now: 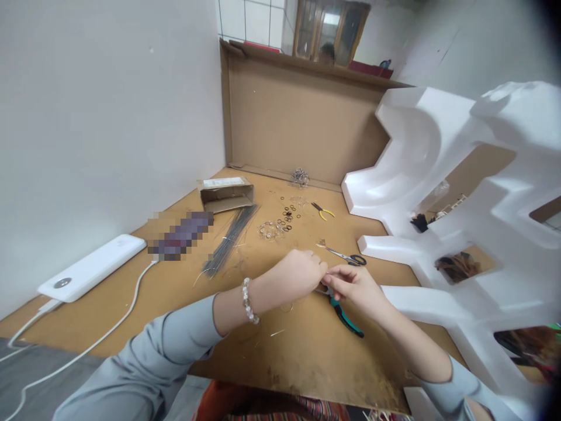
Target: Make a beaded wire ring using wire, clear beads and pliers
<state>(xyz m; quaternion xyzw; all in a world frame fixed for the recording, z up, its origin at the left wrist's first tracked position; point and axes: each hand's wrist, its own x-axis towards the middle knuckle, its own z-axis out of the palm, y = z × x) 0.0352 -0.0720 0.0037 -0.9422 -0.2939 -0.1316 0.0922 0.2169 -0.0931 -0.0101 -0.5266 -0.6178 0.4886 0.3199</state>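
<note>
Thin, pale, wire-like pc (328,273) sits between your L hand (302,273) & R hand (350,285), over the brown worktop (324,362); axis approx. sideways, ends hidden, so direction's unclear. R pinches it, thumb to index; L looks curled, can't tell on what. Prob. midway: beyond, silvery wire loops (270,230) look formed, straight grey metal wires (230,242) unbent.

Pale wall (109,88), white tiles (258,22) — darkly lined, wooden-framed window (331,29), brown tabletop (315,356)
</note>
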